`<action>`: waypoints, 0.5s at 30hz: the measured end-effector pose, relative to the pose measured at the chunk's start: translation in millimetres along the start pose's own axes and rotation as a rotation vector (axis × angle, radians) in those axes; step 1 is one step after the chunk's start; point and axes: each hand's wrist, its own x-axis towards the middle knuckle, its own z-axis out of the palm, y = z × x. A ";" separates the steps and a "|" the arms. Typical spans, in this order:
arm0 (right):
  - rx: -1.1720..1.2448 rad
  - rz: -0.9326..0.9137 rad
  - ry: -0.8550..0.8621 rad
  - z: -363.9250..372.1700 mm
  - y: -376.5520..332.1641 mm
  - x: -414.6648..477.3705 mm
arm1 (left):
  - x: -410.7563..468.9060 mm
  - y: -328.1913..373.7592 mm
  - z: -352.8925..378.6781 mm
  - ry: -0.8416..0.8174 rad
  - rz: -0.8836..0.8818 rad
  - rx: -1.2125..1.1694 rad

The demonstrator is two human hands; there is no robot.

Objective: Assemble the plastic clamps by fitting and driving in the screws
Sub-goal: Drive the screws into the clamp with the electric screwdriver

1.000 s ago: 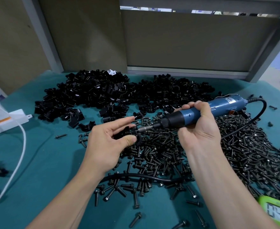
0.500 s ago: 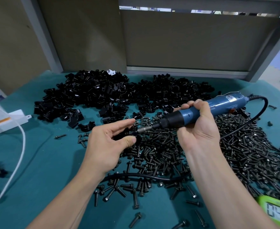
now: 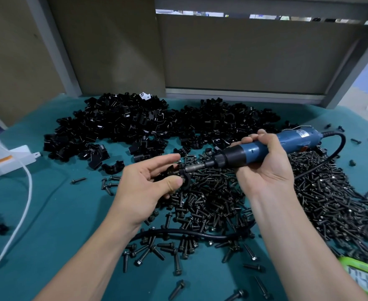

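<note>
The left grip (image 3: 144, 190) pinches a black plastic clamp (image 3: 186, 183). The right grip (image 3: 267, 168) wraps the blue electric screwdriver (image 3: 300, 137), its bit apparently on the screw. This looks like the driving step; next it needs the bit held square.

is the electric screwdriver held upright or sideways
Sideways: the right hand grips the electric screwdriver nearly level, its bit pointing left into the clamp pinched by the left hand.

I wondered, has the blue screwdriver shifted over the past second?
No, not noticeably: the screwdriver sits just as far right of the lone clamp half on the green cloth as before.
</note>
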 end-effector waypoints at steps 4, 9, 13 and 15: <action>-0.017 0.017 0.011 -0.3 -0.7 0.4 | -0.1 0.4 -1.7 -0.020 -0.066 -0.076; -0.016 0.025 0.040 -1.5 -5.3 2.6 | 0.9 -0.4 -6.5 -0.066 -0.089 -0.055; -0.029 0.025 0.069 -2.9 -7.1 4.2 | -1.3 -0.9 -5.7 -0.092 -0.107 -0.023; -0.050 0.026 0.092 -3.5 -6.6 4.7 | -1.5 0.7 -5.4 -0.056 -0.124 -0.046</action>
